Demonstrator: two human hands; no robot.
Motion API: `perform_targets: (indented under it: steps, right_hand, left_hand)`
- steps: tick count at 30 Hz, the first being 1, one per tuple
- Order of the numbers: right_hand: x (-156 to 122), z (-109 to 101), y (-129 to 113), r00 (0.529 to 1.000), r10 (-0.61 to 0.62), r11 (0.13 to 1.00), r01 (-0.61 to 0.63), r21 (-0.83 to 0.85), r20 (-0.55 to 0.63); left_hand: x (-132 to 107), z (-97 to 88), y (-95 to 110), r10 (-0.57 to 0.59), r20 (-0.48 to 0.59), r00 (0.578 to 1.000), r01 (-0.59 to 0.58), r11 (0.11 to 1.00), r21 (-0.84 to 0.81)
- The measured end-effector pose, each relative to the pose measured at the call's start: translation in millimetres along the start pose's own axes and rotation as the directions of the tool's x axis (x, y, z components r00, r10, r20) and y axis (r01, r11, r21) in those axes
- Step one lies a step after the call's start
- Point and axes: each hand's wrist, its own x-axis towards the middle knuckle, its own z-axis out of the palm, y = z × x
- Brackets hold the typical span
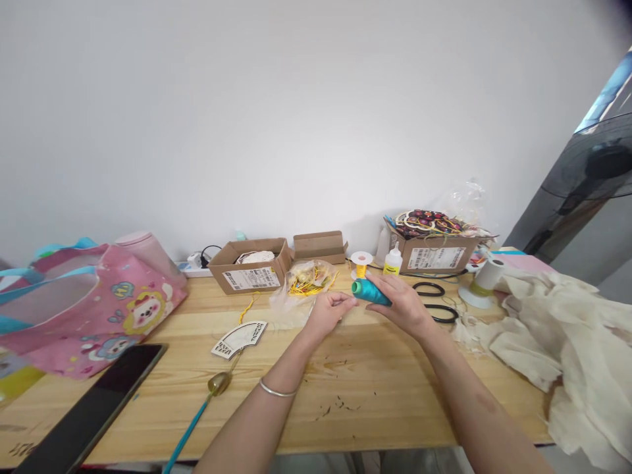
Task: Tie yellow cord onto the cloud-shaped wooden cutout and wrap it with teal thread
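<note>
My right hand is shut around a teal thread spool, which lies sideways above the pine table. My left hand sits at the spool's left end, its fingertips pinched together. No thread shows between those fingers at this size. Just beyond the hands, a small yellow thread spool stands upright. Behind my left hand, a clear plastic bag of yellow tassels lies on the table. Black-handled scissors lie to the right of my right hand.
Cardboard boxes and a glue bottle stand at the back. A pink bag and black tablet lie left, near a white fan-shaped cutout and blue-handled tool. Cream cloth heaps right.
</note>
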Motion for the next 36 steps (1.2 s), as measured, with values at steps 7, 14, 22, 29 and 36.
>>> perform_targets:
  steps: [7,14,22,29,36]
  right_hand:
    - [1.4,0.0,-0.2,0.997,-0.056,0.998,0.055,-0.037,-0.043]
    - [2.9,-4.5,-3.7,0.993,-0.033,0.991,0.018,-0.136,-0.11]
    - [1.3,-11.8,-1.7,0.977,0.081,0.967,-0.125,-0.223,-0.195]
    - [-2.5,-10.8,5.2,0.875,0.189,0.959,-0.262,-0.108,-0.446]
    - [-3.1,-11.1,3.7,0.856,0.195,0.96,-0.266,-0.084,-0.479]
  left_hand:
    - [4.6,-16.2,9.9,-0.042,-0.247,0.968,0.012,0.992,-0.122]
    - [4.9,-36.8,25.1,-0.025,-0.28,0.96,-0.173,0.73,-0.661]
    - [4.5,-59.9,28.6,-0.033,-0.29,0.957,-0.243,0.457,-0.856]
    - [4.2,-76.6,31.9,0.047,-0.351,0.935,-0.34,0.395,-0.854]
    - [6.1,-78.4,34.8,-0.02,-0.423,0.906,-0.372,0.442,-0.816]
